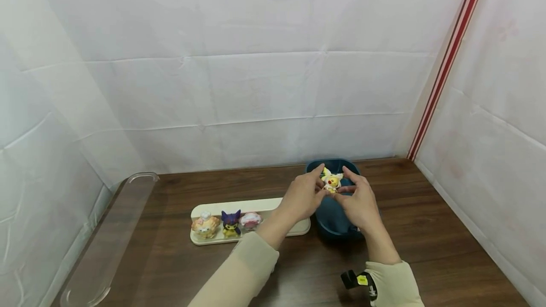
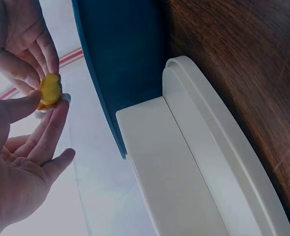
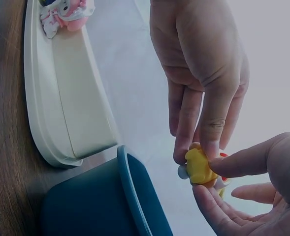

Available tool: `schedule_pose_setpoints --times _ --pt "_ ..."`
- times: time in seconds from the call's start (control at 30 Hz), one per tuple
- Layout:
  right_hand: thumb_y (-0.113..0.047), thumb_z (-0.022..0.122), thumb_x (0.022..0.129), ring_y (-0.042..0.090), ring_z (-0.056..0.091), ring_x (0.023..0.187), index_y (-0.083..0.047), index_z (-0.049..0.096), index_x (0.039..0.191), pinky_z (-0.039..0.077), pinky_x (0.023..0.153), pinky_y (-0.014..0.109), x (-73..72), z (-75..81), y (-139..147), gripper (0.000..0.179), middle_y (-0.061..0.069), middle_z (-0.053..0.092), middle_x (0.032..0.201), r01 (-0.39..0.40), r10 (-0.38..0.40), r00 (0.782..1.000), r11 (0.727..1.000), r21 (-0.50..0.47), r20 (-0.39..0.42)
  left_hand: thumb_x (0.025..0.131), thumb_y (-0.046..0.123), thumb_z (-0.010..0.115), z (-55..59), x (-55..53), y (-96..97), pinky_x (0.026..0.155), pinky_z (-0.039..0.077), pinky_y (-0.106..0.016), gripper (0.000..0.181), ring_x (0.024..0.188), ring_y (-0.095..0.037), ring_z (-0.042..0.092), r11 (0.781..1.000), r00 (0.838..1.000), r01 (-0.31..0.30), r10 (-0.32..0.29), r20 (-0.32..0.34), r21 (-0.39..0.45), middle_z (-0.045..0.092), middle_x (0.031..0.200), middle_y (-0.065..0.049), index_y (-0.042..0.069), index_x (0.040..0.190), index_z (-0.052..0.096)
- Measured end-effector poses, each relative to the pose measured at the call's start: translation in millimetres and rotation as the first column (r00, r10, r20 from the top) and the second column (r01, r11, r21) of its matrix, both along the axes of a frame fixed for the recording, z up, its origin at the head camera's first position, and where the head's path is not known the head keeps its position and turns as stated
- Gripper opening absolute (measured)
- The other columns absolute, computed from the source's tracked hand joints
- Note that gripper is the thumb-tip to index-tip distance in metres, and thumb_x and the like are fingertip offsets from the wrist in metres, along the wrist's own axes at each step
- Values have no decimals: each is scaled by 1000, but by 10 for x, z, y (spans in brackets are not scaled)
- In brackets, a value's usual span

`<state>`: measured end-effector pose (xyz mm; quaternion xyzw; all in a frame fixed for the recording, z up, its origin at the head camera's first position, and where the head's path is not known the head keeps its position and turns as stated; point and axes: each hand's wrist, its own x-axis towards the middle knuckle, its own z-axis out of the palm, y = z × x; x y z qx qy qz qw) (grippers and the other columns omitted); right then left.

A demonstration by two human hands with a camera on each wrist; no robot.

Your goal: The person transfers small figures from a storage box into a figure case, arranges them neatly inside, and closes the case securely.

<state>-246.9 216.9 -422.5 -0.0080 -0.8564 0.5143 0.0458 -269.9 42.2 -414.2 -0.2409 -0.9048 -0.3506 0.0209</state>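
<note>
Above a dark blue bin point(image 1: 334, 217), both hands hold one small yellow-and-white figurine point(image 1: 331, 181) with red cheeks and white ears. My left hand point(image 1: 302, 194) pinches its left side between thumb and fingers. From the other side my right hand point(image 1: 359, 203) pinches it too, the fingertips of both hands almost meeting. In the left wrist view the figurine's yellow underside point(image 2: 50, 91) shows between the fingers. The right wrist view gives the same yellow base point(image 3: 200, 166), with the bin's rim point(image 3: 130, 182) below.
Left of the bin lies a long cream tray point(image 1: 273, 203). On it stand an orange-and-cream figurine point(image 1: 205, 226), a purple-eared one point(image 1: 231, 224) and a pink-and-white one point(image 1: 250, 221). A clear plastic piece point(image 1: 111, 240) lies along the table's left edge. White sheeting point(image 1: 256, 89) rises behind.
</note>
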Motion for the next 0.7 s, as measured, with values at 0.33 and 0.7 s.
schedule_pose_setpoints --times 0.33,0.7 --pt "-3 75 93 31 64 116 -12 37 161 57 76 19 14 1 -49 79 18 32 159 -68 70 996 997 23 -62 100 20 71 24 17 -107 84 59 -22 71 106 -17 73 1000 1000 4 -4 12 31 73 115 -4 11 161 36" --pt "0 78 89 27 65 110 -10 38 160 58 85 22 29 22 -139 82 18 33 158 -121 132 980 990 78 -150 96 18 76 77 62 -261 83 59 -22 75 104 -19 74 996 998 2 -8 69 90 69 113 -3 12 160 37"
